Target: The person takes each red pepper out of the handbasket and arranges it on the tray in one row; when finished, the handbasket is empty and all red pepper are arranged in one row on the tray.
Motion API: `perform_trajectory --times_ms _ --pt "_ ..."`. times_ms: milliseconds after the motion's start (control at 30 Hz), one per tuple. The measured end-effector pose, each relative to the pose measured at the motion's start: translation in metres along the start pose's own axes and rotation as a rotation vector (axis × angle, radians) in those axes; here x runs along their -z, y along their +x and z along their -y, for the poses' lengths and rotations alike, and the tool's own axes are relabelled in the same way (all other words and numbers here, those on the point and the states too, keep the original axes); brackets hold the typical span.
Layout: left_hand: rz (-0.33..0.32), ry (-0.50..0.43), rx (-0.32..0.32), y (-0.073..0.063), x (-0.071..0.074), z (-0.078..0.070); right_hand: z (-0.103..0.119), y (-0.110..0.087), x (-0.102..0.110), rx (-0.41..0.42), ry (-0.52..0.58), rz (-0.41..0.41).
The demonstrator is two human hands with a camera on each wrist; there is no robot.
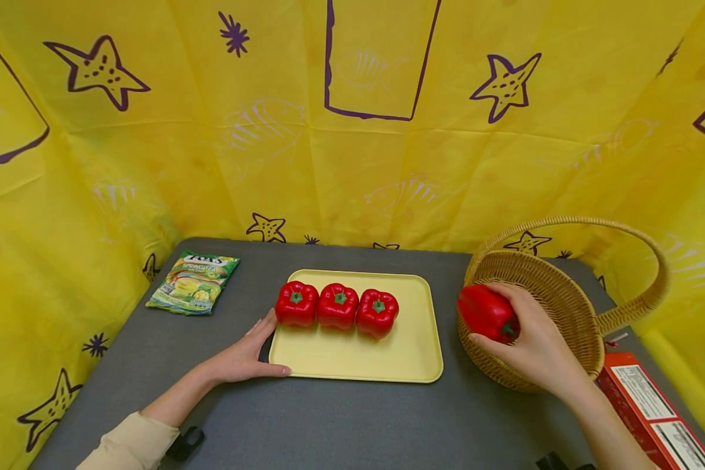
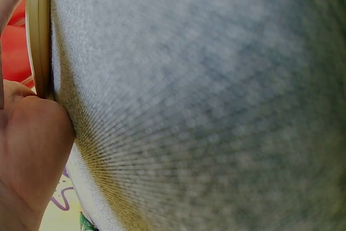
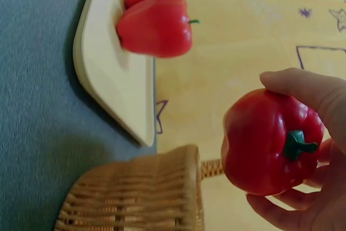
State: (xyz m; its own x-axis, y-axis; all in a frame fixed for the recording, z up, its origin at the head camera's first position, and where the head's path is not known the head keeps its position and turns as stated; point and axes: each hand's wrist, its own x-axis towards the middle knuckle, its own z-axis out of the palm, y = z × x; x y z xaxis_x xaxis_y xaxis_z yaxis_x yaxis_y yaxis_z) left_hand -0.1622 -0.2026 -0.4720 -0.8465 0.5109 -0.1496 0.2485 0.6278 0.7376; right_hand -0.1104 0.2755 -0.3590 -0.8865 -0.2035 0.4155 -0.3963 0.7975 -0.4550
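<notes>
My right hand [image 1: 534, 339] holds a red bell pepper [image 1: 486, 313] over the left rim of the wicker basket [image 1: 570, 326]. In the right wrist view, thumb and fingers curl round this pepper [image 3: 270, 142], its green stem facing the palm side. Three more red bell peppers [image 1: 337, 307] stand in a row, stems up, along the back left of a pale yellow tray [image 1: 364, 359]. My left hand [image 1: 243, 352] rests at the tray's left edge, thumb at the front corner and straight fingers by the leftmost pepper. The left wrist view shows that hand [image 2: 32, 144] against the rim.
A green candy bag [image 1: 194, 284] lies at the back left of the grey table [image 1: 329, 424]. To the right, a red box [image 1: 652, 411] sits beside the basket, whose tall handle [image 1: 660, 281] arches over it. A yellow patterned cloth [image 1: 352, 163] hangs behind and at the sides.
</notes>
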Motion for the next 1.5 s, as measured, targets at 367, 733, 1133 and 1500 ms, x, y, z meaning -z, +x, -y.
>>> perform_trajectory --times_ms 367,733,1133,1500 --pt "0.006 -0.006 0.012 0.0 0.0 -0.001 0.013 0.007 -0.015 0.009 0.043 0.071" --pt "0.007 -0.011 0.014 0.0 0.0 -0.001 0.017 0.012 -0.03 0.017 0.078 0.171" --pt "0.011 -0.017 0.019 -0.001 0.001 -0.003 0.021 0.015 -0.046 0.009 0.078 0.241" --pt "0.011 -0.008 0.035 0.0 0.001 -0.003 0.021 0.019 -0.055 -0.029 0.085 0.324"
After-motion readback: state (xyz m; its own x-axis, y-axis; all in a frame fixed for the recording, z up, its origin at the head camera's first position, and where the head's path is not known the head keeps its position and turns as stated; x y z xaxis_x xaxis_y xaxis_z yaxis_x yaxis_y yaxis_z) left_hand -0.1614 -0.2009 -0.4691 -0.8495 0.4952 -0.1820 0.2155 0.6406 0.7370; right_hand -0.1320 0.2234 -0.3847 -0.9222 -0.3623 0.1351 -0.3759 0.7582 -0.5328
